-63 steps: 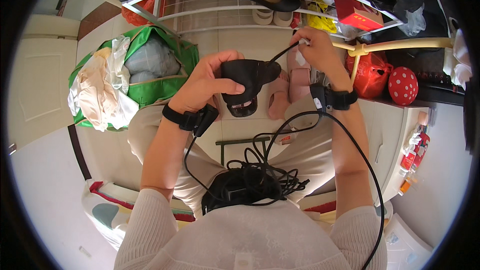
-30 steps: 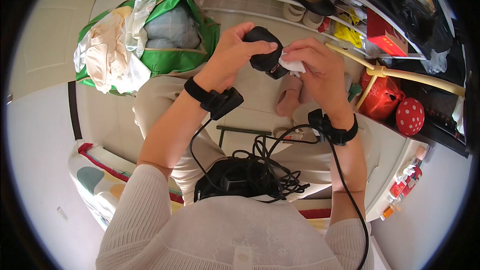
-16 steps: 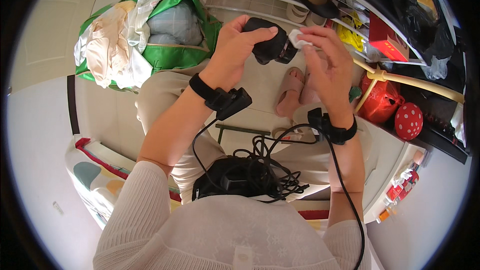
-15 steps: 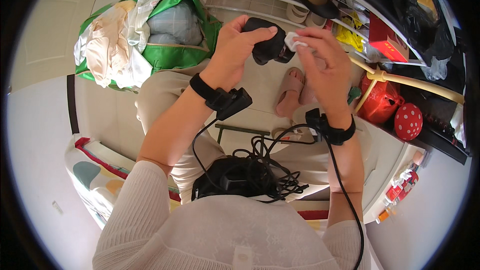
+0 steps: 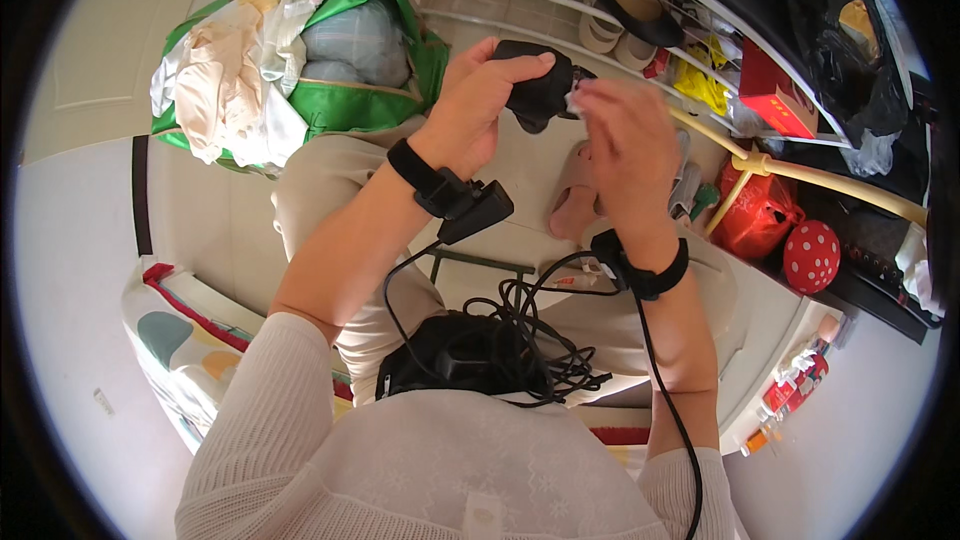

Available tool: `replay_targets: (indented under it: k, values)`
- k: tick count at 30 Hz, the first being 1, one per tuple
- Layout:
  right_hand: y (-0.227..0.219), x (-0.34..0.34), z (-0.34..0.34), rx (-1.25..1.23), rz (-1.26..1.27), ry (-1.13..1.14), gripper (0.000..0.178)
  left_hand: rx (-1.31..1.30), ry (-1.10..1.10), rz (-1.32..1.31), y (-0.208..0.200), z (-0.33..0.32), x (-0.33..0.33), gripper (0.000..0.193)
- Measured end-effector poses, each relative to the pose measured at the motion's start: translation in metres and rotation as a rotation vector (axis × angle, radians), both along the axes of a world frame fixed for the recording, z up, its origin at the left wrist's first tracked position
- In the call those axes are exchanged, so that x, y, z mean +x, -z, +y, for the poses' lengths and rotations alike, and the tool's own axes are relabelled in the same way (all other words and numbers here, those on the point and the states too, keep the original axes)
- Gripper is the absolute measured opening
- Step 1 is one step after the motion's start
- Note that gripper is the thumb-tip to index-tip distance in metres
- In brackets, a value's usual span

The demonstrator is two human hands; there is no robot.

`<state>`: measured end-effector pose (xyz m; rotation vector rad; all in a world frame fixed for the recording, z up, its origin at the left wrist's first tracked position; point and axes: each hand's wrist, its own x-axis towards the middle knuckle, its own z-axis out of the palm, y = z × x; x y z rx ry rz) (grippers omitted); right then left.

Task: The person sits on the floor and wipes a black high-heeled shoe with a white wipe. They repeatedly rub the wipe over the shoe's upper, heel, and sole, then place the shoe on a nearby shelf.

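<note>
Fingers (image 5: pixel 500 65) of the left hand (image 5: pixel 480 105) wrap a black shoe (image 5: pixel 540 90), held up over the lap; right hand (image 5: pixel 625 145) pinches a small white wipe (image 5: pixel 574 100) against its right end.

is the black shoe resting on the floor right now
No, the black shoe is held up in the left hand, above the person's lap, with the right hand against it.

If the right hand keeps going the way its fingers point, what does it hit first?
Most likely the black shoe held in the left hand. The right hand points up and left, its fingertips with a small white wipe already at the shoe; exact contact is blurred.
</note>
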<state>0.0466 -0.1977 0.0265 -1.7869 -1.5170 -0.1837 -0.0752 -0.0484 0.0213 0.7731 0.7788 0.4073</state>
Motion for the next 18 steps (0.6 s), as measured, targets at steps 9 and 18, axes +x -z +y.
replay_targets:
  k: [9, 18]
  values:
    - [0.032, 0.052, 0.0, -0.386, 0.875, 0.043, 0.017, 0.086, 0.214, 0.028, 0.009, 0.001, -0.003, 0.025]
    - [0.013, 0.052, 0.004, -0.115, 1.066, -0.1, 0.024, -0.002, 0.114, -0.026, -0.001, -0.001, 0.002, 0.026]
